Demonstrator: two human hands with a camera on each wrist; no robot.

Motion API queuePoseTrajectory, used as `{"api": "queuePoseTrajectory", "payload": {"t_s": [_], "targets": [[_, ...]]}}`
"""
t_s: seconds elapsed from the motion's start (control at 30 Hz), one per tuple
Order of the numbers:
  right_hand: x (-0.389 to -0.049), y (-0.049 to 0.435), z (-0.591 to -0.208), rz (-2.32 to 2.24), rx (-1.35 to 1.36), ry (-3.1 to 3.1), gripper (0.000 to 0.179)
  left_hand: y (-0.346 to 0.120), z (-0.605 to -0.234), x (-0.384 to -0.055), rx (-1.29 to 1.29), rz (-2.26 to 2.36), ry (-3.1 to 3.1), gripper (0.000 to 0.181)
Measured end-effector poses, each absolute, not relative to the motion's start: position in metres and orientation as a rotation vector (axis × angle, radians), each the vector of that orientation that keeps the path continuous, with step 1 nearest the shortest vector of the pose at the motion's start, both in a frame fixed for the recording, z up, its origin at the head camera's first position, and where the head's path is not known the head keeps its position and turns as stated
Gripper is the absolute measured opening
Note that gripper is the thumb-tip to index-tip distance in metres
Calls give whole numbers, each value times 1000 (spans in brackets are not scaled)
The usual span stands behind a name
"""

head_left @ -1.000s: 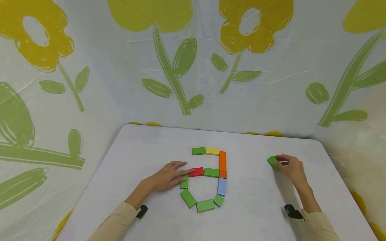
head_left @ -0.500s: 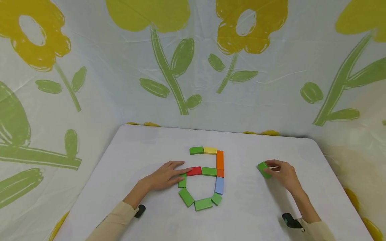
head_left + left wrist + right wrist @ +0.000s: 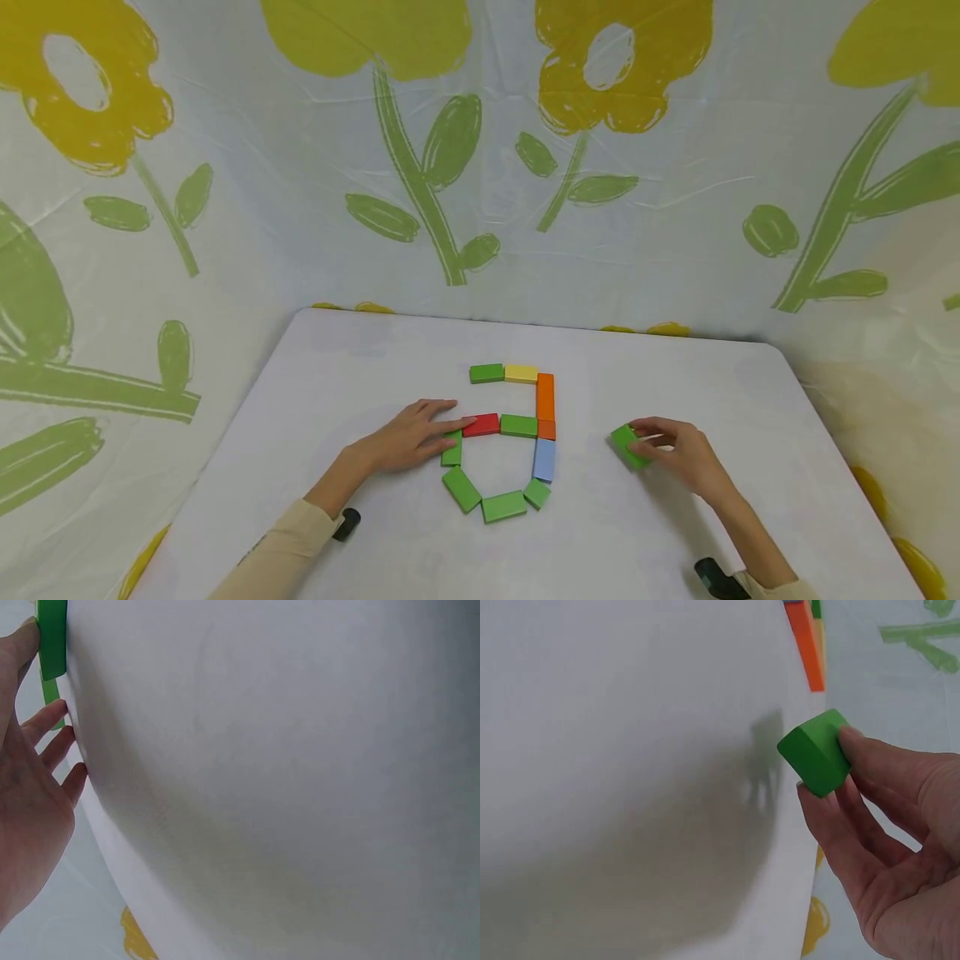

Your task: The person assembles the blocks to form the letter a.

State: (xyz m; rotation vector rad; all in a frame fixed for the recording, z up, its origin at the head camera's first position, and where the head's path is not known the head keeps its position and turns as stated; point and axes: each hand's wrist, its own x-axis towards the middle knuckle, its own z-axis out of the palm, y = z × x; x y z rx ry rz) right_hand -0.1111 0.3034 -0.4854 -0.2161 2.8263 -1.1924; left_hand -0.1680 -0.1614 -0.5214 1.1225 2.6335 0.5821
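My right hand [image 3: 678,454] pinches a green block [image 3: 628,446] between thumb and fingers, right of the block figure; the right wrist view shows this green block [image 3: 815,752] tilted over its shadow. My left hand [image 3: 405,435] lies with fingers stretched out at the figure's left side. Its fingertips reach the red block [image 3: 481,426] and the upright green block [image 3: 452,450] below it. A green block [image 3: 518,426] continues the row to the right. In the left wrist view, my left hand [image 3: 34,772] has its fingertips by a green block [image 3: 52,637].
The figure also has a green block [image 3: 487,373] and a yellow block [image 3: 521,374] on top, orange blocks [image 3: 545,398] and a blue block [image 3: 544,460] down the right, and several green blocks [image 3: 504,507] below. All lie on the white table [image 3: 360,358], before a flowered cloth [image 3: 315,150].
My right hand has carried the green block left and toward me, nearer the figure. The left hand stays in place on the blocks; the head view has shifted slightly.
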Motion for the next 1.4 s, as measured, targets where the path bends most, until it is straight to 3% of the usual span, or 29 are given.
{"api": "queuePoseTrajectory", "payload": {"t_s": [0.7,1.4], "targets": [[-83,253,-496,-1352,-362,2510,31,-164,-525,-168,1139,594,2644,50],[-76,236,-506,-1383,-390,2212,33,-162,-524,-168,1143,592,2650,50]]}}
